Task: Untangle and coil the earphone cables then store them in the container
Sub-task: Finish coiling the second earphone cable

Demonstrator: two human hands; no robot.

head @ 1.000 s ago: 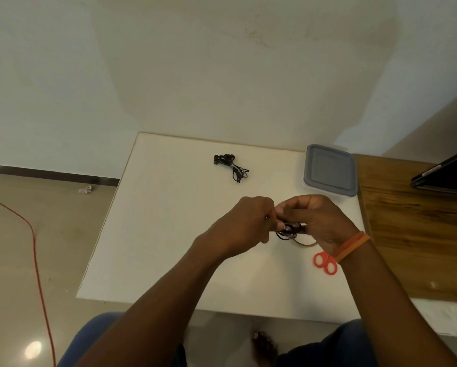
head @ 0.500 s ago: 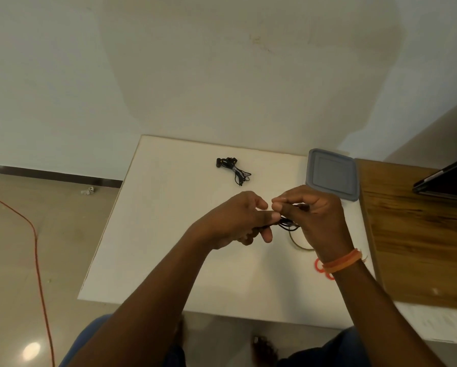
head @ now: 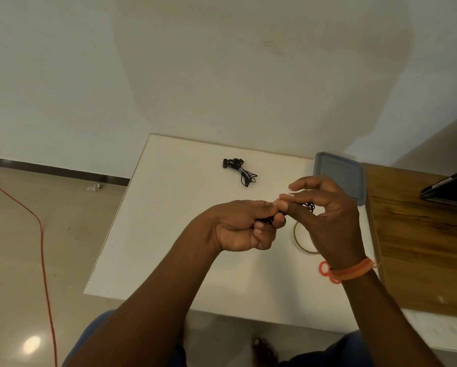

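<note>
Above the middle of the white table [head: 148,234], both hands work on a black earphone cable [head: 308,207]. My left hand [head: 244,229] is curled round one end of it. My right hand [head: 327,215] pinches the cable between thumb and forefinger, its other fingers spread; most of the cable is hidden by the fingers. A second black earphone bundle [head: 239,169] lies coiled on the table's far side. The grey lidded container [head: 339,173] sits shut at the table's far right corner.
A thin ring, perhaps a rubber band [head: 300,241], lies on the table under my right hand. Red scissor handles [head: 326,271] peek out beside my right wrist. A wooden surface [head: 420,242] adjoins on the right, with a dark device [head: 449,190]. A red cord [head: 43,260] runs over the floor.
Both hands rose slightly and shifted right. My right hand's fingers have spread apart above the cable, while my left hand has curled tighter round its end.
</note>
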